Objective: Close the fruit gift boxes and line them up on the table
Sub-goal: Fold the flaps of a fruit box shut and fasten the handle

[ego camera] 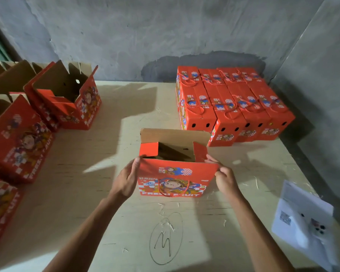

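An open red fruit gift box (175,173) stands mid-counter (114,193) directly between the hands, its top flaps still up. The left hand (126,181) curls round the box's left top corner; the right hand (224,178) pinches the right top corner. Closed boxes (232,103) sit packed together at the far right.

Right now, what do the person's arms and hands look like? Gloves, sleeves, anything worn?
Two bare forearms enter from the bottom edge. The left hand and right hand wear no gloves. No sleeves, watch, rings or bands show on either arm up to the frame edge.
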A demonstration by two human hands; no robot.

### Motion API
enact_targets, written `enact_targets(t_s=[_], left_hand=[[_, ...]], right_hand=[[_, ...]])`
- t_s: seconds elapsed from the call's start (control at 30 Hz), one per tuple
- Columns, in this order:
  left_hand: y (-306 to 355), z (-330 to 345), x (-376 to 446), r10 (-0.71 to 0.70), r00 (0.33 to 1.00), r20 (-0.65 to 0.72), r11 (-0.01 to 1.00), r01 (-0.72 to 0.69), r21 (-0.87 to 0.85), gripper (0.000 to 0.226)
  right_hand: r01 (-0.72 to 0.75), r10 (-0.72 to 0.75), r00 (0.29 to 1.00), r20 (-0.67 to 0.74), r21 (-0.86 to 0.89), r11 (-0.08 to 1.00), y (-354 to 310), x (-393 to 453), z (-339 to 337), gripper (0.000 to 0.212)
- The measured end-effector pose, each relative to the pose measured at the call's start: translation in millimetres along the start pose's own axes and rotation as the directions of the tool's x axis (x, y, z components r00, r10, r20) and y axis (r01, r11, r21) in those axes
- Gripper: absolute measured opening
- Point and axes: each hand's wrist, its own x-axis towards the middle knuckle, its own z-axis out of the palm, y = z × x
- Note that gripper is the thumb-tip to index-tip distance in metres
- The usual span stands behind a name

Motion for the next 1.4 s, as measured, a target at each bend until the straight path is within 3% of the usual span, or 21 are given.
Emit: enact_targets(t_s=[0.1, 0.2, 0.27, 0.37, 0.47, 0.67, 0.8, 1.03, 1.1, 1.17, 1.27, 1.4], left_hand=[[5.5, 14.7, 0.3, -0.015, 0.987, -0.163, 1.000, 0.014, -0.005, 0.062], [15.5, 23.7, 3.6, -0.068, 0.958, -0.279, 0.997, 0.074, 0.009, 0.070], [19.9, 25.4, 7.1, -0.093, 0.944, -0.317, 0.995, 0.094, -0.011, 0.065], [25.0, 28.3, 15.0, -0.111, 0.939, -0.326, 0.991, 0.080, -0.108, 0.039], [23.8, 24.4, 22.1, -0.140, 0.948, -0.287, 0.983, 0.098, -0.156, 0.050], [13.8, 18.9, 38.0, 0.011, 0.961, -0.278, 0.999, 0.002, 0.045, 0.035], [4.5, 23.6, 45.0, 0.036, 0.966, -0.256, 0.992, -0.003, 0.126, 0.030], [-2.1, 28.3, 45.5, 0.241, 0.945, -0.220, 0.929, -0.158, 0.334, 0.027], [-1.1, 25.9, 46.3, 0.376, 0.916, -0.137, 0.822, -0.263, 0.505, 0.030], [1.6, 25.7, 48.2, 0.424, 0.905, -0.030, 0.696, -0.305, 0.650, 0.034], [7.9, 33.5, 49.7, 0.437, 0.898, 0.044, 0.603, -0.329, 0.726, 0.041], [9.2, 50.2, 44.5, 0.456, 0.890, 0.009, 0.550, -0.289, 0.784, 0.043]], right_hand=[[-0.046, 0.074, 0.983, -0.170, 0.164, 0.985, -6.5, -5.1, 14.1, 0.040], [-0.142, 0.160, 0.964, -0.215, 0.093, 0.985, -20.8, -8.1, 21.2, 0.078], [-0.158, 0.150, 0.968, -0.201, -0.027, 0.987, -26.8, -9.1, 27.7, 0.085], [-0.095, 0.054, 0.954, -0.295, -0.129, 0.987, -30.1, -11.1, 39.1, 0.072], [-0.026, -0.036, 0.933, -0.359, -0.168, 0.985, -28.5, -8.2, 43.4, 0.060], [-0.069, -0.082, 0.890, -0.449, -0.311, 0.948, -25.8, 6.7, 45.9, 0.053], [-0.117, -0.088, 0.857, -0.508, -0.358, 0.926, -18.1, 12.5, 51.9, 0.032], [0.101, -0.444, 0.787, -0.429, -0.620, 0.778, 3.7, 11.1, 56.9, 0.015], [0.141, -0.549, 0.756, -0.357, -0.729, 0.669, 6.2, 12.6, 56.3, 0.015], [0.229, -0.636, 0.742, -0.212, -0.812, 0.537, 7.3, 16.4, 56.5, 0.022], [0.306, -0.658, 0.751, -0.060, -0.851, 0.427, 6.8, 19.5, 56.8, 0.033], [0.335, -0.639, 0.769, 0.021, -0.865, 0.375, 7.4, 23.1, 53.1, 0.038]])
